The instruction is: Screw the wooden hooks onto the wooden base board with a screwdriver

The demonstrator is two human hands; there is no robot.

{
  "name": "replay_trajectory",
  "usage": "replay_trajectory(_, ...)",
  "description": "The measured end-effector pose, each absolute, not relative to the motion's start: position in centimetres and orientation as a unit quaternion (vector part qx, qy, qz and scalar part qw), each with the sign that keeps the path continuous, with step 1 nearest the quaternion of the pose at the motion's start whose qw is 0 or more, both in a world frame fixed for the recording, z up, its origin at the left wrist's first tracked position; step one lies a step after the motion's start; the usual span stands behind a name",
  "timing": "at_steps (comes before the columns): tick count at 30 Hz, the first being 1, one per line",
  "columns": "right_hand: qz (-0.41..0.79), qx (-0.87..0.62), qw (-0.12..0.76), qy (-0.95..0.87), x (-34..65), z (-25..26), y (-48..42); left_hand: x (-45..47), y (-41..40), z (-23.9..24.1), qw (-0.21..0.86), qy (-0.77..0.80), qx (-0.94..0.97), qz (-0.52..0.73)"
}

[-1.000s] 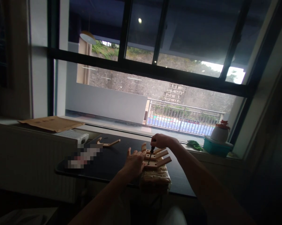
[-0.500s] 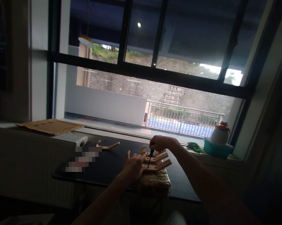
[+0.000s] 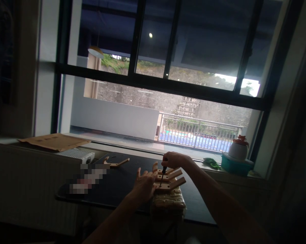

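The right hand (image 3: 175, 160) is closed around the dark handle of a screwdriver (image 3: 164, 168), whose thin, straight shaft runs down below that hand, slightly tilted. Its tip meets the nearest of three wooden hooks (image 3: 165, 186), at the hole closer to the left hand (image 3: 144, 185). The left hand lies against the near ends of these hooks, one finger raised away from the rest; whether its other fingers grip the wood or only press on it, I cannot tell.

The hooks sit in a row between the two hands, on a block-shaped bundle (image 3: 168, 202) in shiny, crinkled clear wrap, just right of the left hand. They are pale, smooth-looking wood: each has a flat base, and a straight, squared arm slants up away from the left hand. Dark round holes mark the bases, and the farthest hook shows a short upturned end beside the left fingers.

Beyond the left hand, well apart from it, a loose hook (image 3: 114, 165) with one curled end lies on the smooth black bench (image 3: 119, 189). Farther out on that side are a flat brown paper envelope (image 3: 56, 141) and a white slatted box (image 3: 78, 155). Past the right hand lie a crumpled green cloth (image 3: 211, 163) and a teal box (image 3: 235, 165) bearing a rounded white jug (image 3: 238, 150).
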State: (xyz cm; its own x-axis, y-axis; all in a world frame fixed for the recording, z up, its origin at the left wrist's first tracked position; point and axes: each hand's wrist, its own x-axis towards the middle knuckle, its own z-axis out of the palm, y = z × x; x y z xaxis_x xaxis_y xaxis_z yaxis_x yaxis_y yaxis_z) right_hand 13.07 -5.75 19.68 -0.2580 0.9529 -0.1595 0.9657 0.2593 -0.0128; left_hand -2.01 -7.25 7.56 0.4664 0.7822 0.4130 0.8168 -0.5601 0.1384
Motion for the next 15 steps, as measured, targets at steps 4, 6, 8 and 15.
replay_trajectory(4,-0.066,0.585,0.071,0.805,13.2,20.4,-6.3,-2.0,-7.2,7.5,0.037,-0.471,-0.854,-0.219)
replay_trajectory(6,-0.07,0.576,0.075,0.811,13.3,20.2,-6.3,-1.9,-7.1,7.3,0.038,-0.47,-0.853,-0.224)
replay_trajectory(8,-0.065,0.573,0.072,0.814,13.3,19.8,-6.1,-1.9,-7.0,7.0,0.038,-0.468,-0.852,-0.23)
replay_trajectory(15,-0.042,0.588,0.055,0.806,13.0,18.5,-5.5,-2.0,-6.7,6.6,0.046,-0.46,-0.854,-0.241)
